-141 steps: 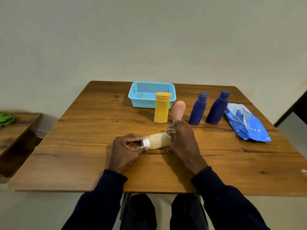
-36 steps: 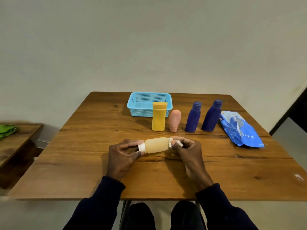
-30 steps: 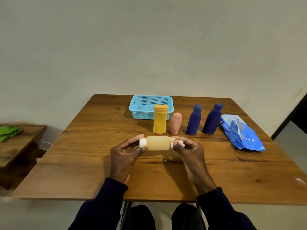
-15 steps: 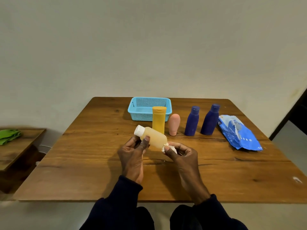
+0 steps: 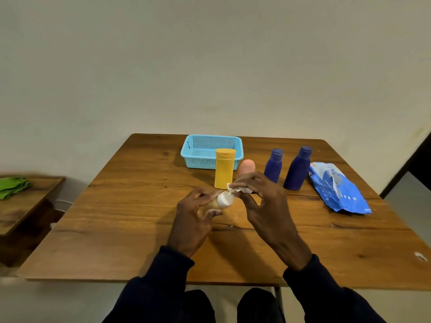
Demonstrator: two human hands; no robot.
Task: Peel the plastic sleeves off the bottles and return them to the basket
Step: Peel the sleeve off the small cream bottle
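My left hand (image 5: 194, 212) grips a small yellowish bottle (image 5: 213, 204) above the table, its white cap pointing toward my right hand; most of its body is hidden by my fingers. My right hand (image 5: 261, 201) pinches a crumpled whitish piece of plastic sleeve (image 5: 239, 188) right beside the cap. The light blue basket (image 5: 198, 159) stands at the table's far side. In front of it stand a yellow bottle (image 5: 224, 169), a pink bottle (image 5: 247, 166) partly hidden behind my right hand, and two dark blue bottles (image 5: 273, 165) (image 5: 297, 169).
A blue and white plastic packet (image 5: 338, 190) lies at the right of the wooden table (image 5: 116, 217). A lower wooden side table (image 5: 23, 206) at the left carries a green cloth (image 5: 12, 186).
The bottle has turned so its cap now faces right and sits lower in my left hand. My right hand rose with the torn sleeve piece, from the bottle's base to beside the cap.
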